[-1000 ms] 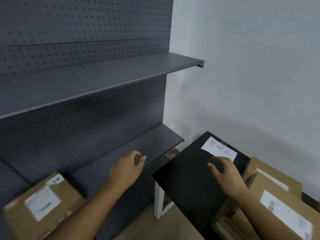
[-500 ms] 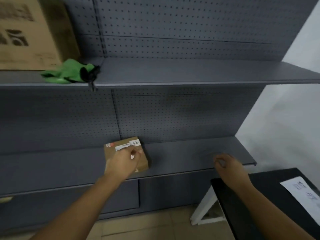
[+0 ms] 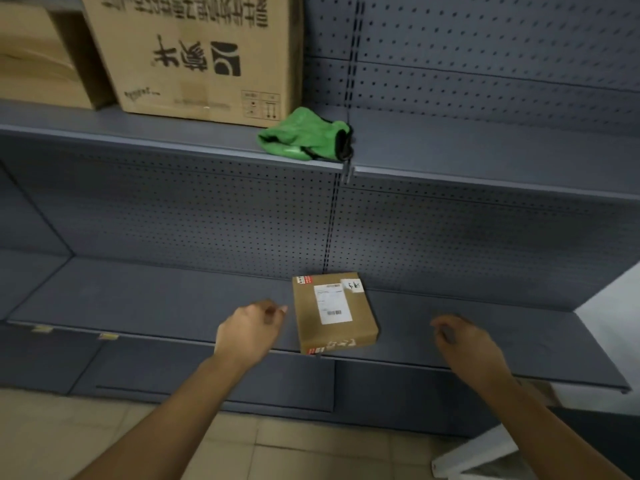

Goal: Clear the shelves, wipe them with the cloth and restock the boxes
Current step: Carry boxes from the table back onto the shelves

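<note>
Lower shelf (image 3: 156,306) carried a single small box (image 3: 334,313), lying flat, label up, near the middle of the front edge at the seam between the two bays; its near end sat at the very lip. Left hand (image 3: 251,329) hung just left of the box, fingers loosely curled, gripping nothing; no contact with the box visible. Right hand (image 3: 464,344) was well to the right over the same shelf, likewise loosely curled and empty; somewhat blurred. Green cloth (image 3: 304,135) lay bunched at the front edge of the upper shelf (image 3: 485,150), beside the seam, untouched by either hand. Large carton (image 3: 194,53) and a second carton (image 3: 38,64) stood on the left bay of the upper shelf. Judgement: clearing largely done on the bays in view; wiping cannot be confirmed from the surfaces; with the cloth parked and one box down, restocking probably at its start, most boxes left to place; left-bay cartons possibly outstanding.
</note>
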Tool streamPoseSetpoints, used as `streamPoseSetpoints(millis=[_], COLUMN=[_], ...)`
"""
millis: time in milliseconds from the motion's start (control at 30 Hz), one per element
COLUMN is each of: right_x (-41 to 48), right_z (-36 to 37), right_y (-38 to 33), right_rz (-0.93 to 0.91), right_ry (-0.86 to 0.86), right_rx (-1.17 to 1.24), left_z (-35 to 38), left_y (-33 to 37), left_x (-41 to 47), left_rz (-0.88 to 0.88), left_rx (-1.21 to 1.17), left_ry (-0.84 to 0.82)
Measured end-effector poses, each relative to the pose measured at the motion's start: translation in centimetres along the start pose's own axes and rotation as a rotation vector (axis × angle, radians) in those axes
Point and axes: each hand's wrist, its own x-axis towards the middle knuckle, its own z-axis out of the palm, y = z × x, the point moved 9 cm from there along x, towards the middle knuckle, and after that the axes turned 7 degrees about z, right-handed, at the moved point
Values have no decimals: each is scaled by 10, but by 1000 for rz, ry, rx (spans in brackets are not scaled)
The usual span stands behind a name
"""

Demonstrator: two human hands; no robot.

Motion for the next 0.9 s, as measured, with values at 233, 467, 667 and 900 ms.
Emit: streamPoseSetpoints(millis=[233, 467, 667, 900], right_x=[21, 61, 107, 158], right_z=[32, 79, 132, 185], right_y=[-33, -33, -22, -4], right_rz=[11, 39, 81, 109], right_ry=[-10, -79, -160, -251], right_rx=[-18, -18, 32, 10], left_z=[8, 51, 114, 193], left_y=[-39, -60, -81, -96], left_x=[30, 54, 78, 111], left_rz=[-5, -54, -181, -322], left_rx=[-8, 6, -36, -230], left_ry=[-22, -70, -142, -199])
